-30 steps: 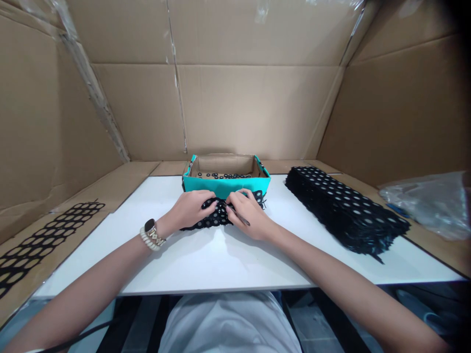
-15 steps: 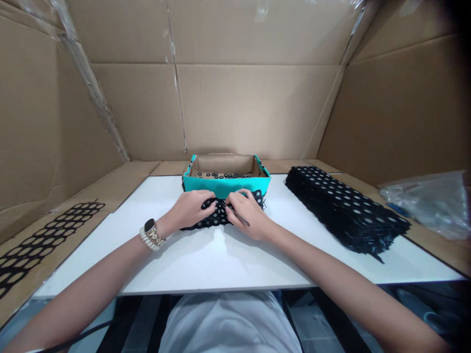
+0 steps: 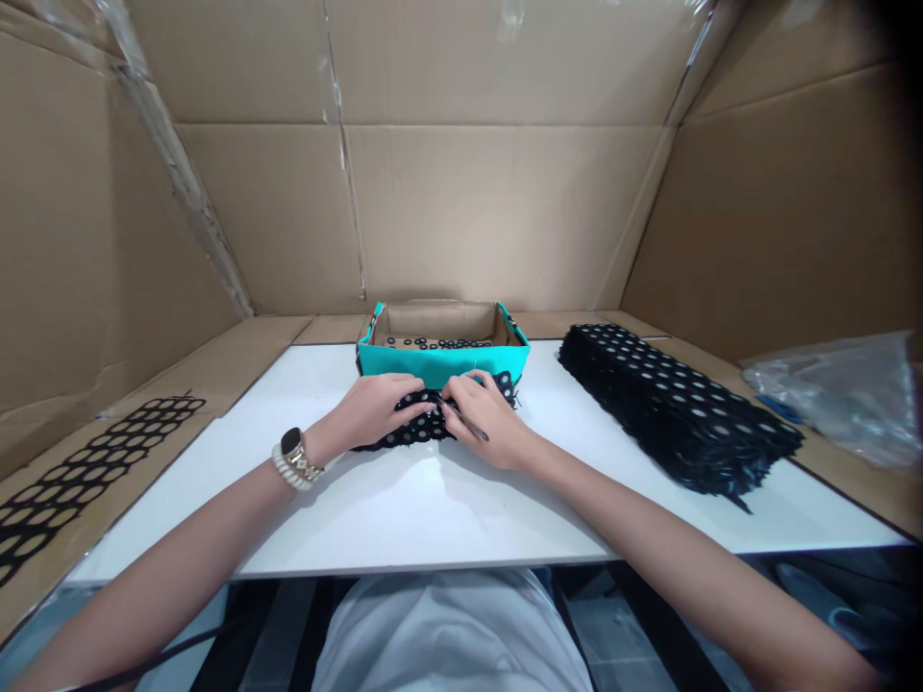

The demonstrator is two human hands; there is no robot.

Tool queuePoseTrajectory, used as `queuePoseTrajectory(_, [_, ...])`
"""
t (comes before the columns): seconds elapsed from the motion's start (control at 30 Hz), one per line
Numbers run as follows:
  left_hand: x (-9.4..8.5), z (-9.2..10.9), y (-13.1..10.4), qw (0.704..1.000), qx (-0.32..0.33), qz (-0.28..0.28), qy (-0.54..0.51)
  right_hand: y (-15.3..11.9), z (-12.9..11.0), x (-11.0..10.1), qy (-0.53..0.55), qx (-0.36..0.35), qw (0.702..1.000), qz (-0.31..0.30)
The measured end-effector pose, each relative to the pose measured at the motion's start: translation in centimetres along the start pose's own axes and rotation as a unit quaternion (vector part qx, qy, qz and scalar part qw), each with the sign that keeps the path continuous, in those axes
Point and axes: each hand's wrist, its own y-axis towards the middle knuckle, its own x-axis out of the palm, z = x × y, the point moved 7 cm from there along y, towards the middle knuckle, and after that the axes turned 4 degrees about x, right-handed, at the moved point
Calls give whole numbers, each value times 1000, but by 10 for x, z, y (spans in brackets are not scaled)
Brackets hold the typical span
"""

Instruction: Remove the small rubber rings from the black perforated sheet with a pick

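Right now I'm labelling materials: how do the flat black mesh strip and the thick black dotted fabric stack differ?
The flat black mesh strip looks thin; the thick black dotted fabric stack is many layers high. The strip's open rings show brown cardboard through; the stack's circles look pale. Both are black, with rows of circles.

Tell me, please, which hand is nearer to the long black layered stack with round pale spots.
Right: the right hand is left of the stack, with a gap between them; the left hand is farther left, beyond the right hand.

Creased brown cardboard walls point(image 3: 490, 211) on three sides, clear tape point(image 3: 511, 19), glossy white tabletop point(image 3: 361, 529)
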Motion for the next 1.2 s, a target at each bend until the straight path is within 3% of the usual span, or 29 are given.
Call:
queuePoseTrajectory(0.23, [6,-4,0,999,-7,-9,-42,0,-2,2,-23,2,1000,3])
queuePoseTrajectory(0.53, [10,-4,0,998,-39,6,-42,2,-5,19,-187,81,978,38])
queuePoseTrajectory(0.83, [8,4,2,999,-31,3,-45,3,-4,22,-232,114,965,54])
queuePoseTrajectory(1.07, [6,3,3,997,-21,1,-74,6,-2,22,-217,126,967,52])
queuePoseTrajectory(1.2, [7,-8,3,995,-21,4,-100,7,9,20,-137,119,983,40])
